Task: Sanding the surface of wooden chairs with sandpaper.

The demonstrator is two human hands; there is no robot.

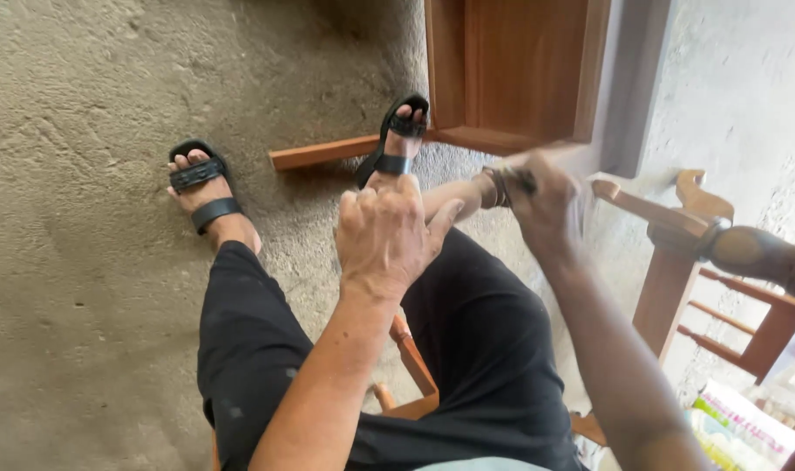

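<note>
Spindle [454, 196], a pale turned wooden piece, lies across the seated person's lap, gripped by the closed left hand [387, 234] while the blurred right hand [541, 202] curls around its banded end, apparently mid-sanding, with the wood bare and unstained.

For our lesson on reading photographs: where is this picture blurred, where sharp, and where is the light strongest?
Head view: the right hand and the tool it grips are smeared by motion; the left hand, sandals and floor are sharp; the light is strongest on the wall at right, nearly washed out.

Motion-blurred right hand [546, 205], grip unclear
</note>
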